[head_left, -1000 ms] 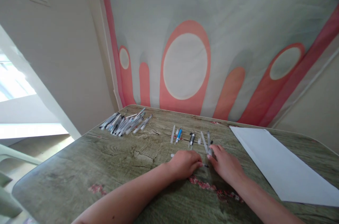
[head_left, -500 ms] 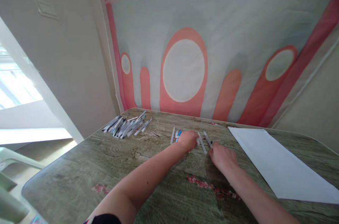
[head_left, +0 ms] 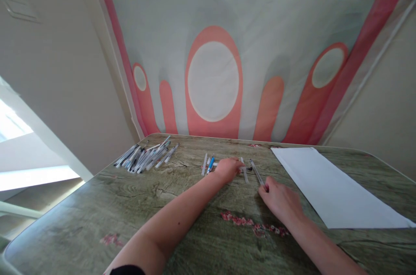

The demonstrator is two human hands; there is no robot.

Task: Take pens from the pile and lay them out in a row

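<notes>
My right hand (head_left: 281, 197) is closed, thumb and finger pinching the near end of a clear-barrelled pen (head_left: 256, 171) that slants away over the table. My left hand (head_left: 228, 170) reaches in from the left with its fingers pressed together; what they grip is hidden. Just past its fingertips lies a translucent tube (head_left: 244, 171), with a small black-ended piece (head_left: 249, 168) beside it. A blue pen part (head_left: 210, 165) lies left of that hand, next to another translucent tube (head_left: 204, 164).
A pile of pens (head_left: 146, 156) lies at the table's back left. White paper (head_left: 334, 188) covers part of the right side. The wood-patterned table (head_left: 156, 205) meets a wall hung with a pink-and-grey printed sheet (head_left: 260, 6).
My right hand has drawn slightly toward me and now visibly holds the clear pen's end. My left hand stays low among the parts; more of the blue part shows. The view has shifted right.
</notes>
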